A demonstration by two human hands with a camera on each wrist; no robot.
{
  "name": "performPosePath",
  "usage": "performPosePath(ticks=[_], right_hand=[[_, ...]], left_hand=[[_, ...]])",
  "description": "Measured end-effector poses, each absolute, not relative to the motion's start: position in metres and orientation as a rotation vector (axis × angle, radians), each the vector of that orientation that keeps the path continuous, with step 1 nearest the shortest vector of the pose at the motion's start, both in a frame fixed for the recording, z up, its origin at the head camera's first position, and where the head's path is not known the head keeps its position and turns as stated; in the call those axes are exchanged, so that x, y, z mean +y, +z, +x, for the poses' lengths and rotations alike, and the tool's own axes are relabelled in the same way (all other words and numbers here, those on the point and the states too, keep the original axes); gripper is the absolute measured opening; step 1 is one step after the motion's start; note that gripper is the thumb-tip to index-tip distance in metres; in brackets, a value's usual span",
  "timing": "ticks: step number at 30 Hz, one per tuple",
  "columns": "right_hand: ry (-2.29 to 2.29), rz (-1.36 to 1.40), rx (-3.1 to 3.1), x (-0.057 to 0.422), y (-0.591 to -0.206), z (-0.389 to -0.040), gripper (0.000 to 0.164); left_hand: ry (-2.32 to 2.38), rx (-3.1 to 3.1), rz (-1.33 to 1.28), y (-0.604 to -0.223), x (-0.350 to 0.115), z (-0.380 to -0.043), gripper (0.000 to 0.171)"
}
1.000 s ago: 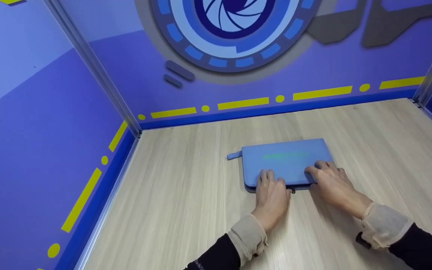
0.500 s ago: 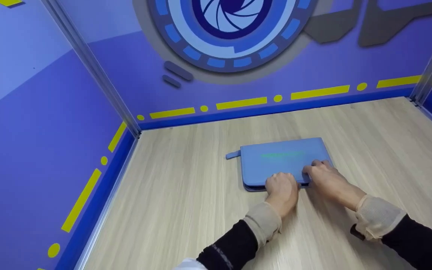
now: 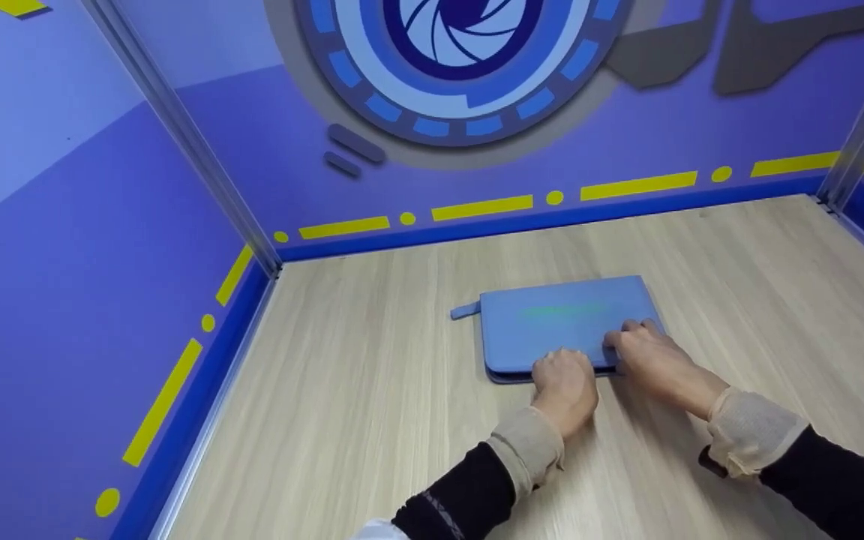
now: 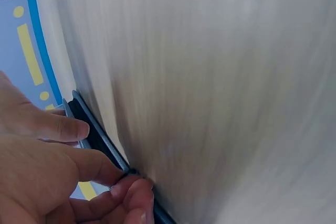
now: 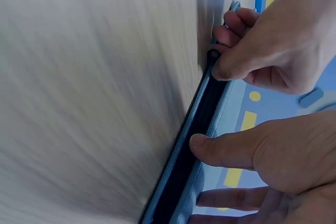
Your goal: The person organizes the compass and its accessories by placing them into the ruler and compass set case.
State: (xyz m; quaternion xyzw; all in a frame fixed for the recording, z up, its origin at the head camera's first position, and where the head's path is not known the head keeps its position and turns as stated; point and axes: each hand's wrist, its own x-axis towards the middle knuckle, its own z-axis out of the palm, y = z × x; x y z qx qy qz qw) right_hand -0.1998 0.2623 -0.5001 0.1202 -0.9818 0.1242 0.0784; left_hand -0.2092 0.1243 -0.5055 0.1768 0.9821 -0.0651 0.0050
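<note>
A flat blue zippered case (image 3: 544, 322) with faint green lettering lies on the wooden table, a short fabric tab (image 3: 465, 310) sticking out at its left end. At the middle of the near edge, my left hand (image 3: 565, 390) pinches the small dark zipper pull (image 5: 213, 54) between thumb and curled fingers. My right hand (image 3: 661, 367) grips the case by its near right part, thumb (image 5: 210, 148) against the black zipper edge (image 5: 181, 177) and fingers over the cover. In the left wrist view, a dark gap shows along that edge between the two blue covers.
Pale wood tabletop (image 3: 357, 390) surrounds the case. A blue-purple back wall (image 3: 237, 150) with yellow dashes stands behind it, and a similar panel (image 3: 49, 300) rises on the left. Metal posts (image 3: 184, 135) mark the corners.
My left hand has slid right from the case's near left cover to the zipper pull and curled its fingers onto it. The right hand keeps its hold; the case has hardly moved.
</note>
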Motion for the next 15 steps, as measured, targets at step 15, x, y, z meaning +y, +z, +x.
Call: performPosePath(ticks=[15], right_hand=[[0.389,0.409,-2.962,0.271,-0.502,-0.202,0.022]], left_hand=[[-0.152,3.058,0.575,-0.500,0.099,-0.214,0.018]])
